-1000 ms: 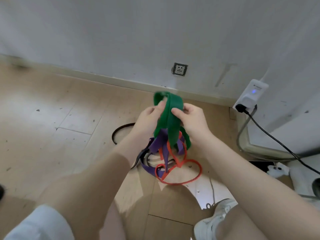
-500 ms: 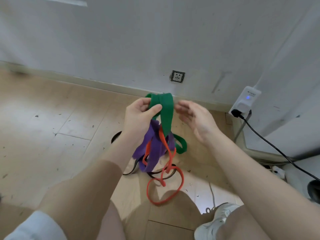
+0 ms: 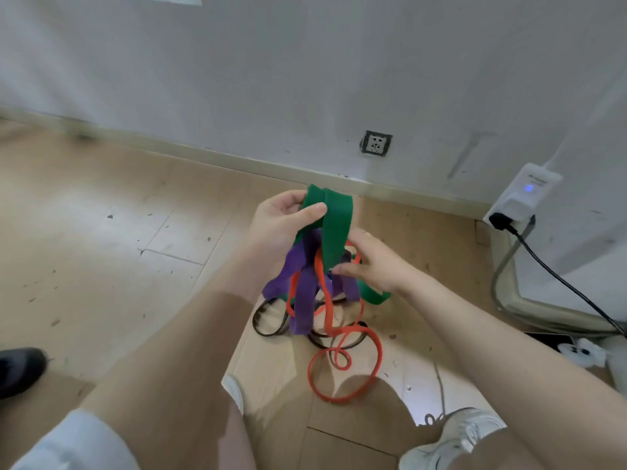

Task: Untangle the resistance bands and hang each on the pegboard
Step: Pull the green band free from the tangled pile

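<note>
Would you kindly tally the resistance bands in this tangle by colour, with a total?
Wide green rubber band: 1
Wide purple rubber band: 1
Narrow orange-red rubber band: 1
Thin black rubber band: at least 1; the tangle hides whether the black loops are one band or more
Total: 4 bands that can be told apart

Both hands raised: left hand pinching, right hand lower, fingers curled.

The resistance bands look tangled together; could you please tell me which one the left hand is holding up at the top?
The green band: the left hand pinches its top fold.
</note>
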A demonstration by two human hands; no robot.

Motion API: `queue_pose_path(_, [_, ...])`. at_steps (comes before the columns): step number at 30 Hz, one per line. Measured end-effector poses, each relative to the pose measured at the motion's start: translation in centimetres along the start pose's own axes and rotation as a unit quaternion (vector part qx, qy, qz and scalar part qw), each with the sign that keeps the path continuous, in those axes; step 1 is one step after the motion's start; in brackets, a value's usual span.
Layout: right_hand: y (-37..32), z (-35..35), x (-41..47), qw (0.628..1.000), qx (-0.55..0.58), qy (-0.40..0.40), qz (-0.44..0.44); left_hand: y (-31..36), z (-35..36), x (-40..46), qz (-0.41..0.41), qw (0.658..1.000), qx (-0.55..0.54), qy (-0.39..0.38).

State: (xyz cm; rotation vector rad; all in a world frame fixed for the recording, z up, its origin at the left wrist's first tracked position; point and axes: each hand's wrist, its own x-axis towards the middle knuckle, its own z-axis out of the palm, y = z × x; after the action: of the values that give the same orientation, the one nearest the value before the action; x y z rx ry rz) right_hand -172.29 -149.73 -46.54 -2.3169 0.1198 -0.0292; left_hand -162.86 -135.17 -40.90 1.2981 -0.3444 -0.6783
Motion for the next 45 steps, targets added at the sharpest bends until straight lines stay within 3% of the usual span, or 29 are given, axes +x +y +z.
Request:
queue_pose_path(4, [1.0,0.7,0.1,0.994,-0.096,-0.047,-0.011,-0.6,0.2,-0.2,-0.016,0.999,0.029,-0.002])
queue_pose_path(14, [0.2,0.6,-1.8,0.972,-0.223,0.054,0.049,-1.3,-0.1,-0.2,-0.001,0.992,-0.004,0.127])
queue_pose_path(18, [-0.7,-1.5,-2.3,0.962,-0.245,0.082,0.086,-2.2,0.1,0.0,0.005,0.985,0.144,0.093])
queue_pose_path(23, [-1.3,-2.3,-2.8,0.922,-0.362,0.100,0.095,-2.7,1.5,-0.6,-0.023,0.987,0.154,0.051])
queue_pose_path(28, [-2.1,-3.5,-3.0,0.936,-0.321,0.091,0.115,-2.4,0.1,0.2,-0.038,0.982,0.150,0.110])
queue_pose_path(32, [-1.8,-5.4,-4.0,0.960,-0.165,0.160,0.162,-1.8,-0.2,0.3,-0.031,0.984,0.109,0.140])
queue_pose_path(36, [-1.7,-6.1,-4.7,0.960,-0.104,0.194,0.172,-1.4,-0.4,0.1,-0.017,0.974,0.105,0.199])
queue_pose_path(40, [-0.3,-5.7,-5.3,0.955,-0.070,0.219,0.186,-0.6,0.6,-0.8,0.035,0.983,0.111,0.142])
queue_pose_path(45, [2.2,-2.5,-5.9,0.956,-0.146,0.122,0.225,0.1,1.7,-1.7,0.040,0.992,0.082,0.083])
